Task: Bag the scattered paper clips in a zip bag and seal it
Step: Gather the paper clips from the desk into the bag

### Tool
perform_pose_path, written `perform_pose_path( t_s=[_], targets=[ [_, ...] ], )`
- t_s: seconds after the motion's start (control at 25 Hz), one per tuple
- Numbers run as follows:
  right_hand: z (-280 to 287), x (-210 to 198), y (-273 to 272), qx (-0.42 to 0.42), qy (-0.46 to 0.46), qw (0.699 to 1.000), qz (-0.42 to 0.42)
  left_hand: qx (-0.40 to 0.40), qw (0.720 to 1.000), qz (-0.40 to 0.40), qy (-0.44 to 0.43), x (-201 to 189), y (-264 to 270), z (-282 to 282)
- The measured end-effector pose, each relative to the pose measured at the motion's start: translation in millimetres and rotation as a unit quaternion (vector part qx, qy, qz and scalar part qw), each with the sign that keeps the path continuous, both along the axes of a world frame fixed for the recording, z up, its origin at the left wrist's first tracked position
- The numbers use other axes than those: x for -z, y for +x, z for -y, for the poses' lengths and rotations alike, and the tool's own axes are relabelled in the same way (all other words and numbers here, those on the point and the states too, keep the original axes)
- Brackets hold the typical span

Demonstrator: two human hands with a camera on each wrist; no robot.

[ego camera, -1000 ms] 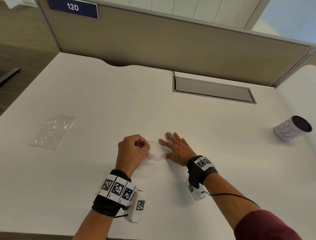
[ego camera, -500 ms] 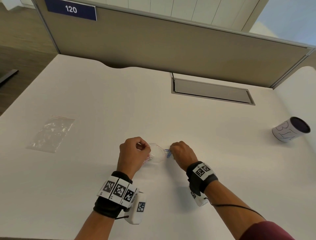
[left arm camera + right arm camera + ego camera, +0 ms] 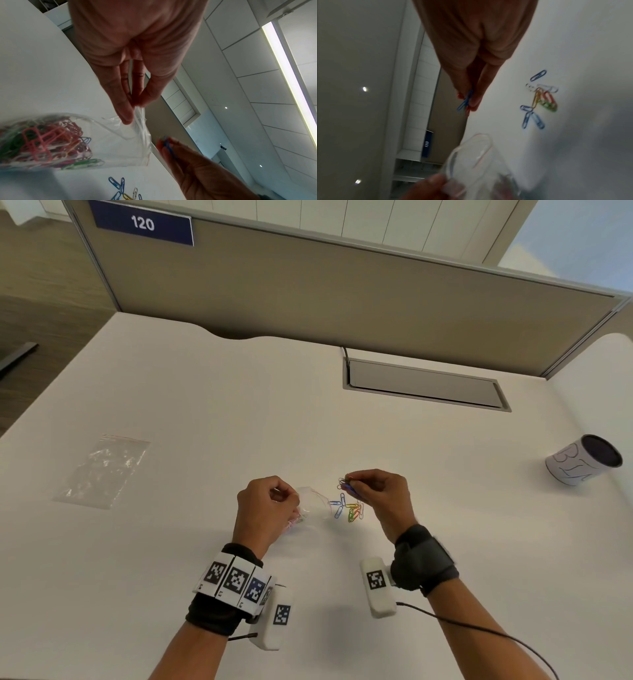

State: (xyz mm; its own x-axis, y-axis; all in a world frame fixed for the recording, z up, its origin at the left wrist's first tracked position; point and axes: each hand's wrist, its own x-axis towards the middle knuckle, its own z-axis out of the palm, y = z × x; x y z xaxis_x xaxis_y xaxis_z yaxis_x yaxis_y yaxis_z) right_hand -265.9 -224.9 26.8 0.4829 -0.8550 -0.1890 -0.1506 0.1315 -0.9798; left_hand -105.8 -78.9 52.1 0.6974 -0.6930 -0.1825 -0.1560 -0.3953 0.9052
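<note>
My left hand (image 3: pixel 270 508) pinches the top edge of a clear zip bag (image 3: pixel 313 503) and holds its mouth toward the right; the bag (image 3: pixel 106 140) holds many coloured paper clips (image 3: pixel 42 140). Just right of the bag mouth, my right hand (image 3: pixel 375 491) is raised a little above the table and pinches a few paper clips (image 3: pixel 346 484), blue and red ones (image 3: pixel 464 102). Several loose clips (image 3: pixel 349 510) lie on the white table below the right hand, blue, green, red, yellow and white (image 3: pixel 539 100).
A second clear zip bag (image 3: pixel 102 470) lies flat at the left of the table. A paper cup with a dark inside (image 3: pixel 582 458) lies tipped at the far right. A grey cable hatch (image 3: pixel 424 385) sits by the partition wall at the back.
My right hand went from flat on the table over the clips to a pinch, and has lifted with a few clips, uncovering the loose ones. The left hand kept hold of the bag.
</note>
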Motion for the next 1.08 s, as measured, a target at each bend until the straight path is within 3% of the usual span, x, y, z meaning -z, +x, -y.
perform_pose_path(
  t_s=[0.12,0.28,0.4,0.48,0.64,0.72,0.84,0.92,0.96,1.04,1.08],
  targets=[
    [-19.0,-17.9,5.3,-0.089,-0.001,0.995,0.040,-0.002,1.000,-0.006,-0.002,0.0,0.4,1.2],
    [-23.1,-17.7,14.6,-0.203,0.036,0.978,-0.022,0.001,1.000,-0.004,-0.006,-1.9,0.0,1.2],
    [-24.1,-15.5,26.4,-0.178,0.085,0.978,-0.068,0.009,1.000,0.001,-0.005,-1.7,-2.4,0.5],
    [-27.1,-16.0,35.3,-0.158,0.070,0.980,-0.100,0.015,1.000,0.004,-0.002,-1.0,-4.2,-0.3],
    [-34.0,-25.5,39.6,-0.234,0.049,0.960,-0.148,0.016,1.000,0.020,0.004,0.0,-2.9,-0.8],
    [-32.7,-31.4,35.2,-0.255,0.033,0.957,-0.132,0.013,0.999,0.029,0.010,-0.5,-2.3,-0.8],
    [-16.7,-27.8,19.0,-0.137,-0.066,0.978,-0.143,0.003,1.000,0.012,0.003,0.6,-0.3,-0.3],
    [3.0,-11.1,0.1,-0.069,-0.200,0.939,-0.272,-0.001,1.000,0.005,0.000,1.0,1.5,-1.3],
    [10.4,-0.9,-10.0,-0.077,-0.218,0.909,-0.346,-0.001,1.000,0.004,-0.001,0.9,2.1,-2.1],
    [16.5,19.2,-22.9,-0.128,-0.170,0.867,-0.451,-0.003,1.000,0.003,-0.003,0.7,2.8,-3.7],
    [16.0,28.0,-24.4,-0.142,-0.148,0.862,-0.464,-0.003,1.000,0.003,-0.003,0.1,2.6,-4.3]
  ],
)
